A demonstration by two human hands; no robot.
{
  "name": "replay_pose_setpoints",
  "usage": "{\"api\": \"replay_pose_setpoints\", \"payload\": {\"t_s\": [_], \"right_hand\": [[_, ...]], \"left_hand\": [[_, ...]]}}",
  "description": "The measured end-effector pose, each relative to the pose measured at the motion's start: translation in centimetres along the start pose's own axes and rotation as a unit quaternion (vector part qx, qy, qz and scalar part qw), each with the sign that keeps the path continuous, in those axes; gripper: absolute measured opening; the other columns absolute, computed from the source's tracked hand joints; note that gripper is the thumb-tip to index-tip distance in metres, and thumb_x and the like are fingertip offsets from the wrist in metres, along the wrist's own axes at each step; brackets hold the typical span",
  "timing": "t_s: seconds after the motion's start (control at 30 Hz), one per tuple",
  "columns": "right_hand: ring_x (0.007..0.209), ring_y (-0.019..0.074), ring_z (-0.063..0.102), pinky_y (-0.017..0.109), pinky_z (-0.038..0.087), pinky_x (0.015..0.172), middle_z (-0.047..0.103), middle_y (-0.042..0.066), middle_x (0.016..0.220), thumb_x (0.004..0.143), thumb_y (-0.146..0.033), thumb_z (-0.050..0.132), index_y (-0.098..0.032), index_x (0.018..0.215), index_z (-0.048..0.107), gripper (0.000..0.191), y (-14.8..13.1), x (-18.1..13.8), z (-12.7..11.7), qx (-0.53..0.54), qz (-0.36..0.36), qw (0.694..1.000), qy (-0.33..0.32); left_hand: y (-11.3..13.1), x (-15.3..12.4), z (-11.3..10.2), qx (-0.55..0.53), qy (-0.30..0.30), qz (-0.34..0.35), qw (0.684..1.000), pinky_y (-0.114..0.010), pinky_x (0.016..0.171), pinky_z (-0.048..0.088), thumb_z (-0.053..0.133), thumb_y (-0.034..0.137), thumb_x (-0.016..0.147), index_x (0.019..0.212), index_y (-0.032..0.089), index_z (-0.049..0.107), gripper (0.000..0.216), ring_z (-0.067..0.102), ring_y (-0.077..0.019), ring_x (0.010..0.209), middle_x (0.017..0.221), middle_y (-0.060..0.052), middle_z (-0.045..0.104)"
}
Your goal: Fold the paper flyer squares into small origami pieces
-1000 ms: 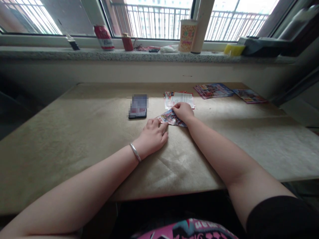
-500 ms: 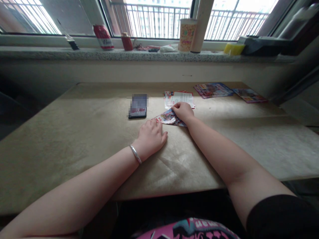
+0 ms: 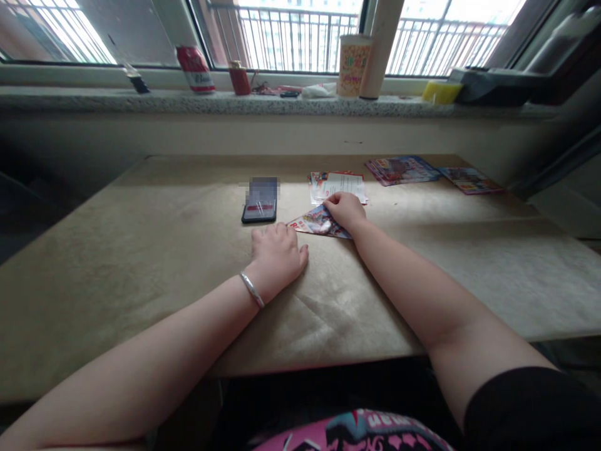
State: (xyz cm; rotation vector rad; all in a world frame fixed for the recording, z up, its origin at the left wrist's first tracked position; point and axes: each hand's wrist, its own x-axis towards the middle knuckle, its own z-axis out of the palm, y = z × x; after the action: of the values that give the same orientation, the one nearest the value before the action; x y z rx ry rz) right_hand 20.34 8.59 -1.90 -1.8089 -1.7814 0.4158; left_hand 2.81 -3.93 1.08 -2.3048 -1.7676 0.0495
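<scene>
A colourful printed sheet of paper (image 3: 315, 220), seemingly folded to a pointed shape, lies on the table in front of me. My right hand (image 3: 346, 212) has its thumb and fingertips pinched together on the sheet's upper edge and covers its right part. At the sheet's left tip, my left hand (image 3: 278, 252) rests palm down on the tabletop with the fingers stretched out and the thumb apart. Its fingertips are close to the tip; whether they touch it I cannot tell. A silver bangle (image 3: 251, 289) circles the left wrist.
Just beyond the left hand lies a phone (image 3: 261, 200). Behind the right hand is a stack of printed papers (image 3: 342, 185). More colourful sheets (image 3: 404, 170) and another pile (image 3: 470, 180) lie at the back right. A can (image 3: 195, 70) and a paper cup (image 3: 354, 66) stand on the windowsill.
My left hand has slid a little to the left, uncovering more of the sheet's left tip. The right hand has stayed in about the same place on the sheet.
</scene>
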Motion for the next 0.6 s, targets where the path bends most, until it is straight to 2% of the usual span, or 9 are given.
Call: {"api": "replay_pose_setpoints", "payload": {"t_s": [0.2,0.3,0.43,0.6], "right_hand": [[0.090,0.0187,0.067,0.028,0.048,0.082,0.075,0.004,0.095,0.084,-0.037,0.059,-0.023,0.088,0.074,0.021,-0.1,-0.1,-0.1,-0.002,0.002,1.000,-0.005],[0.089,0.0191,0.067,0.029,0.048,0.081,0.075,0.004,0.093,0.084,-0.038,0.059,-0.024,0.088,0.074,0.021,-0.1,-0.1,-0.1,-0.003,0.005,1.000,-0.005],[0.089,0.0193,0.067,0.029,0.048,0.080,0.075,0.004,0.093,0.084,-0.038,0.059,-0.024,0.088,0.074,0.021,0.0,0.0,0.0,-0.004,0.001,1.000,-0.005],[0.088,0.0182,0.067,0.027,0.048,0.080,0.075,0.004,0.094,0.084,-0.038,0.059,-0.023,0.090,0.075,0.022,-0.1,0.0,0.0,-0.006,0.001,1.000,-0.007]], "left_hand": [[-0.6,-0.1,0.2,0.000,0.017,-0.007,1.000,-0.044,0.074,0.037,0.037,0.044,0.094,0.109,0.016,0.061,0.040,0.053,-0.0317,0.094,0.107,-0.017,0.059],[-0.9,-0.1,0.1,-0.001,0.012,-0.003,1.000,-0.043,0.074,0.037,0.036,0.044,0.094,0.108,0.017,0.062,0.040,0.053,-0.0317,0.094,0.106,-0.017,0.060],[-1.1,0.0,0.0,0.011,0.010,0.027,1.000,-0.044,0.077,0.037,0.037,0.045,0.093,0.118,0.014,0.060,0.046,0.054,-0.0325,0.095,0.106,-0.018,0.060],[-1.5,-0.2,0.2,0.013,0.028,0.043,0.999,-0.044,0.083,0.037,0.040,0.046,0.093,0.128,0.019,0.057,0.048,0.053,-0.0315,0.099,0.106,-0.017,0.060]]}}
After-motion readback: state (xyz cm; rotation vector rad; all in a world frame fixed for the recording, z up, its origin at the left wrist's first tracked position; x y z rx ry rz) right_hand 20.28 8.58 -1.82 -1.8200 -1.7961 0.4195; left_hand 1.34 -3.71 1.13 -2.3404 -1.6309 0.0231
